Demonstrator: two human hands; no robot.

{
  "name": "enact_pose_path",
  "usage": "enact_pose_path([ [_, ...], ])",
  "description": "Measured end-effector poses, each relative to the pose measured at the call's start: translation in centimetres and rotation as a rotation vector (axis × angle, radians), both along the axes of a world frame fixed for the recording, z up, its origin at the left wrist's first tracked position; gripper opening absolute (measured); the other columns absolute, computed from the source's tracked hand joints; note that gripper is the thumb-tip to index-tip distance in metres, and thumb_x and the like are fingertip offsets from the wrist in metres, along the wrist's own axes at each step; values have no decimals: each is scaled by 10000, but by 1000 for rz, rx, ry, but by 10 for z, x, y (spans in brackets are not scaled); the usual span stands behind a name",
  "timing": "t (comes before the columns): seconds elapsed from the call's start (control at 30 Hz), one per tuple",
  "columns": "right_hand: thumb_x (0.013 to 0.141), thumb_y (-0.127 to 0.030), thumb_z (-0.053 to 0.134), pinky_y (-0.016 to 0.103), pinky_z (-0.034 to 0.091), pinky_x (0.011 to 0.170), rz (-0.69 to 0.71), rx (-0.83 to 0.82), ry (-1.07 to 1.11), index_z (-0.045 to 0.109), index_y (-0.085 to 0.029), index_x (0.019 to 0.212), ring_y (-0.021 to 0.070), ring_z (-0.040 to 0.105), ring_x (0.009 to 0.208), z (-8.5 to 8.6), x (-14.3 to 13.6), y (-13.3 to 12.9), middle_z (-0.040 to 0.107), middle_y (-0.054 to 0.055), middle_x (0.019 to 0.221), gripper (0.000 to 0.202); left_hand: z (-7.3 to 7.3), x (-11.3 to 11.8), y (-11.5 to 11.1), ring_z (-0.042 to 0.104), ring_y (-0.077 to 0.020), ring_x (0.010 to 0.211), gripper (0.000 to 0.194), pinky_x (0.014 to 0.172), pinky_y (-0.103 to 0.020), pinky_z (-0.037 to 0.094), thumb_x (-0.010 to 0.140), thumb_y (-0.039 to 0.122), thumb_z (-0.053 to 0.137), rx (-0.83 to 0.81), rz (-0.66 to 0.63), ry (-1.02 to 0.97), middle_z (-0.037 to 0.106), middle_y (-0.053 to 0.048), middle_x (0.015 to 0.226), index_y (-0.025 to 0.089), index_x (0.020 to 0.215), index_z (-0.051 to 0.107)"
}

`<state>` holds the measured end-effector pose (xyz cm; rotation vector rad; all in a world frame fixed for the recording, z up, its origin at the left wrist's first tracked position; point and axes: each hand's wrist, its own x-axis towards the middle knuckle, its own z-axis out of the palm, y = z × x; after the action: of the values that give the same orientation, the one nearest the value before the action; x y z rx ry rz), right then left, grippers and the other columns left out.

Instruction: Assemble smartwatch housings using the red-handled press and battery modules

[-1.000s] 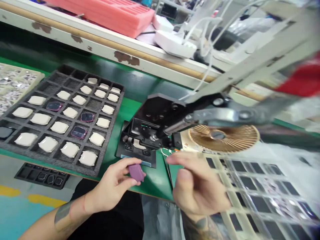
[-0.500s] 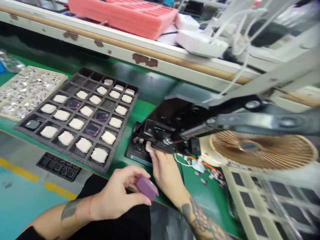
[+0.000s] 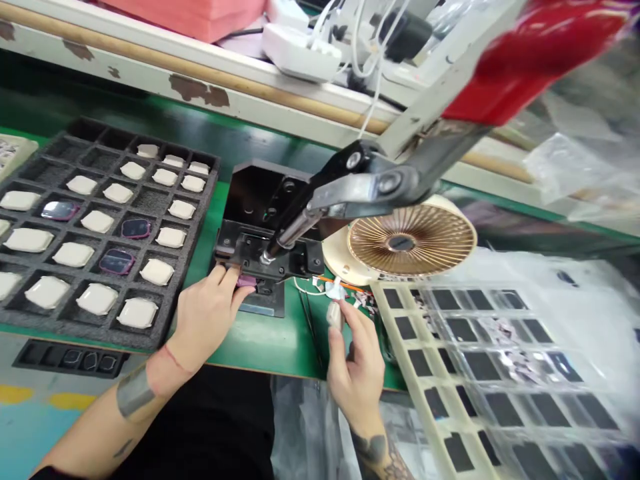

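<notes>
My left hand (image 3: pixel 207 310) is closed on a purple watch-case-like piece (image 3: pixel 247 281) at the front of a black hand press (image 3: pixel 245 241), under its head. Much of that piece is hidden by the fingers and the press. Right of the press, my right hand (image 3: pixel 357 363) pinches a small whitish, rounded piece (image 3: pixel 335 316) between thumb and fingers, above the bench. Left of my left hand, a dark foam tray (image 3: pixel 170 293) carries several cream-coloured pieces (image 3: pixel 137 313) and a few purple-rimmed dark ones (image 3: pixel 117 261) in its compartments.
The press's lever with its red grip (image 3: pixel 530 63) slants up to the right. Behind my right hand stands a small round fan (image 3: pixel 407 243). A cream divided tray (image 3: pixel 407 380) with dark pads lies at right. Thin dark tweezers-like tools (image 3: pixel 311 327) rest on the green bench (image 3: pixel 285 350).
My left hand has brought the purple piece to the press. My right hand has left the press, moving right with a whitish piece. The lever's red grip now shows, and the view has shifted right.
</notes>
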<state>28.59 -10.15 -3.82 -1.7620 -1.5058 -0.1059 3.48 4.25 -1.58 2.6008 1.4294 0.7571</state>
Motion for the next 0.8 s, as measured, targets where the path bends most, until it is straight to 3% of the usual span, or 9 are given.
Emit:
enact_pose_path([
  [0.13,1111,-250,621,552,637,1108,-37,-8,41,671,-219,1538,318,735,1309,-12,5,-2,742,169,1412,431,1,8,0,711,-225,651,325,541,-351,343,1154,447,643,31,27,120,739,-61,853,167,1085,794],
  [0.27,1114,-254,618,550,643,1103,-20,-16,49,667,-215,1547,318,733,1310,-13,3,-2,741,173,1406,437,1,2,-10,698,-219,682,254,613,-356,438,1170,353,615,137,-33,59,724,-49,824,174,1197,793],
  [0.33,1112,-229,618,531,649,1092,3,-15,33,665,-224,1553,312,736,1308,-12,2,-2,742,168,1404,444,2,-2,-17,746,-257,822,271,728,-385,524,1159,288,615,194,-96,12,785,-94,948,152,1339,765],
  [0.4,1108,-206,618,517,649,1091,14,-11,26,658,-229,1560,306,736,1313,-12,1,-2,740,163,1410,454,3,-6,-23,775,-337,1109,360,917,-460,581,1146,243,612,176,-178,18,819,-172,1238,115,1469,706],
  [0.5,1110,-199,617,505,644,1091,3,-15,26,649,-227,1569,300,730,1321,-14,1,-2,734,161,1421,461,-2,-7,-27,641,-431,1479,487,1212,-587,511,1146,265,609,81,-281,55,686,-223,1601,55,1586,613],
  [0.67,1113,-219,615,519,651,1081,-12,-19,8,648,-234,1581,313,740,1308,-13,4,-2,740,160,1416,469,-14,-8,-22,548,-428,1609,541,1344,-619,446,1140,278,608,-23,-336,6,620,-230,1682,53,1631,571],
  [0.8,1071,-174,662,550,667,1084,39,43,-82,617,-276,1646,337,770,1267,6,-2,-3,755,150,1425,586,-5,-13,-29,525,-408,1634,500,1358,-629,440,1139,271,612,-105,-387,-166,631,-223,1671,98,1606,581],
])
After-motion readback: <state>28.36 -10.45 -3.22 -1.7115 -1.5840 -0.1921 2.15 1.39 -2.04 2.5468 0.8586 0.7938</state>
